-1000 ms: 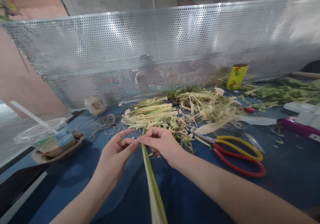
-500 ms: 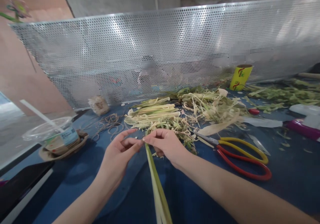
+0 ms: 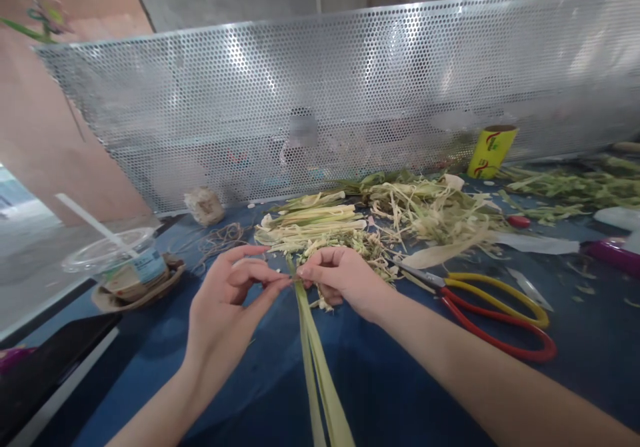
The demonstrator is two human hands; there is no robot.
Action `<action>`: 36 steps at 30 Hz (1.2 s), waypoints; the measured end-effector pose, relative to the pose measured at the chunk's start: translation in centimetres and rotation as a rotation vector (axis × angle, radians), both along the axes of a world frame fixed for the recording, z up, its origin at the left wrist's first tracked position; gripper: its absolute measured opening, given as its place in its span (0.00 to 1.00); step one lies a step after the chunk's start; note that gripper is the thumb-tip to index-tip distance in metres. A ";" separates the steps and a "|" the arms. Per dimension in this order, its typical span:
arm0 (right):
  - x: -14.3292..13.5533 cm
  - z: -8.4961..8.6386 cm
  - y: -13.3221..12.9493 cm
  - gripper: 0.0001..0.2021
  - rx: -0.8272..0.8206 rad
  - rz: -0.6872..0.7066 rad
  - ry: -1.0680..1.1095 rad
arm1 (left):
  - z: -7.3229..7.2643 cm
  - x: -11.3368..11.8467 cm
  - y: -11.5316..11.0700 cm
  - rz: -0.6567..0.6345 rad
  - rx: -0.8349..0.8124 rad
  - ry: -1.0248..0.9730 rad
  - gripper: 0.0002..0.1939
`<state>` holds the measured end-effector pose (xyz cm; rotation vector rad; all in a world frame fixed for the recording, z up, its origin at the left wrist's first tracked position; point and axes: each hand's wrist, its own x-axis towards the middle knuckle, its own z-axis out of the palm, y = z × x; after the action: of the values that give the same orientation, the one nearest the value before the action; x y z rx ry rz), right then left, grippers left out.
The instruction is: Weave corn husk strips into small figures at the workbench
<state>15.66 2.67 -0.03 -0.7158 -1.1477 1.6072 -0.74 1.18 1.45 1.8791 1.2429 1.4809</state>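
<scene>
Long pale-green leaf strips [image 3: 326, 380] hang toward me from between my hands, split into two lengths lower down. My right hand [image 3: 347, 280] pinches their upper end between thumb and fingertips. From the other side, my left hand [image 3: 223, 300] brings thumb and forefinger together at the same spot; whatever is between those tips is too small to name. Just beyond my fingers lies a pile of small dried flower sprigs [image 3: 357, 244]. Behind it is a row of yellowish folded leaves [image 3: 320, 217]. Scissors [image 3: 441, 282] with red and yellow handles rest right of my right hand.
Left stand a plastic cup [image 3: 133, 274] with a straw, a dark flat device [image 3: 55, 367], tangled twine [image 3: 220, 242] and a wrapped bundle [image 3: 204, 206]. Dried leaves [image 3: 430, 210], a knife blade [image 3: 530, 288] and a yellow tube [image 3: 493, 152] lie right. A perforated metal screen [image 3: 240, 100] closes the back.
The view has shifted slightly, so things sit a little further right. The hanging leaf strips have spread apart lower down. Both hands stay close together at their upper end.
</scene>
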 end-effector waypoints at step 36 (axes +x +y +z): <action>0.7 0.9 -0.8 0.09 0.080 0.599 -0.186 | 0.5 0.0 -1.3 -0.520 0.158 -0.102 0.49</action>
<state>16.38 1.83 0.85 -0.4982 -1.6632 1.9969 -0.72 -0.10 1.94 1.9974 0.5390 1.3877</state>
